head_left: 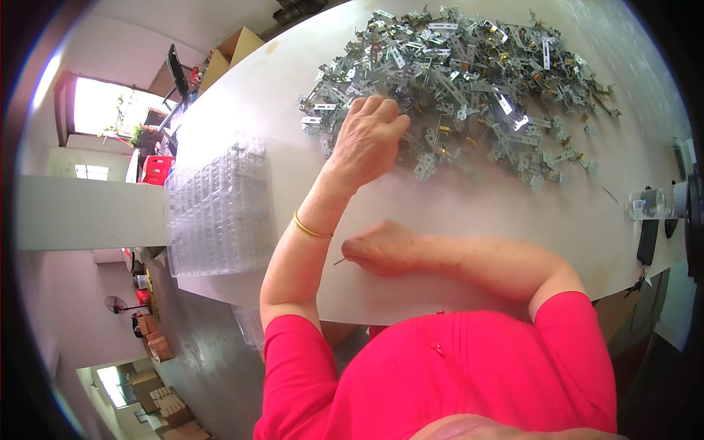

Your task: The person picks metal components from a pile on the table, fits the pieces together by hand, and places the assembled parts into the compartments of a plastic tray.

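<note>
Silvery stamped-metal brackets point(455, 81), with small brass-coloured bits among them, lie in a broad, tangled heap on the pale, smooth tabletop point(433, 209), as we look down through the head view. The heap spreads over the far side of the tabletop, and we take it that this leaves the near side free for forearms while the pieces stay within arm's reach.

The left grip point(370, 143), a bare hand at the end of an outstretched arm with a thin gold-coloured bangle point(312, 226) around it, is at the heap's near left edge. We see its back and its bent knuckles; the fingertips are hidden, so we cannot tell whether it pinches a bracket or only touches the pile.

The right grip point(383, 248) is low over the near side, with its forearm bent across in front of the body. It pinches a thin, straight, grey rod point(339, 261), whose short end pokes out toward the left. Held so close to the torso, the rod seems easier to keep steady, we judge.

To the left, clear plastic trays point(220, 213) with many compartments are stacked beside the working space, probably so that they stay handy without crowding the brackets. Over at the right edge, well apart from both hands, we find a clear plastic bottle point(647, 204), seemingly set aside there to keep it out of the way.
</note>
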Motion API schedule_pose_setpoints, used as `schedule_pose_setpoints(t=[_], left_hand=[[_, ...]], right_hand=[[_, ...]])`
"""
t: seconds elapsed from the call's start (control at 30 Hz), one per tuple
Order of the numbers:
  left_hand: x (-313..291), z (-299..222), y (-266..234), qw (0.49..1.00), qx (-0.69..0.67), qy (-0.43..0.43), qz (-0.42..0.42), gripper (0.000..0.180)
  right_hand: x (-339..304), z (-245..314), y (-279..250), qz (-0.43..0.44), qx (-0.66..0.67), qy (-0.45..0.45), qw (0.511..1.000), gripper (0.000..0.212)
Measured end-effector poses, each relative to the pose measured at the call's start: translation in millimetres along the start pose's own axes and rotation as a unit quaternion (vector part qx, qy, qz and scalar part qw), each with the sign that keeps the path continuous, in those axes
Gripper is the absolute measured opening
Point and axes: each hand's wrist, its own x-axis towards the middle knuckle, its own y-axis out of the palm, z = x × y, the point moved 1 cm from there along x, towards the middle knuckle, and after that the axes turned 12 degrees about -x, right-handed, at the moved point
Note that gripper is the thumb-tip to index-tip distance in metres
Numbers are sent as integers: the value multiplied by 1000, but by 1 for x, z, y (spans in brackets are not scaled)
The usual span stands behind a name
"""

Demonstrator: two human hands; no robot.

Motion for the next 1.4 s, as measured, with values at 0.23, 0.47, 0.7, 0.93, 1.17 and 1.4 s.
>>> schedule_pose_setpoints(t=[0.23, 0.47, 0.7, 0.93, 1.17, 1.4], left_hand=[[1, -1, 6, 998, 55, 38, -9, 9], [-11, -5, -4, 996, 48, 55, 41, 21], [-20, -18, -20, 998, 6, 54, -33, 23], [-36, -36, -23, 904, -313, -195, -218, 15], [-64, -23, -8, 554, -733, -298, -259, 11], [-82, -42, 11, 431, -801, -343, -235, 14]], right_hand=[[0, 0, -1, -1, 14, -17, 1000, 6], [1, -2, 3, 6, 5, -23, 1000, 7], [4, 1, -1, 9, 14, -9, 1000, 10], [3, -2, 3, -44, 25, -61, 997, 7], [-3, 7, -27, 44, 115, 46, 991, 9], [-22, 15, -92, -83, 185, 140, 969, 7]])
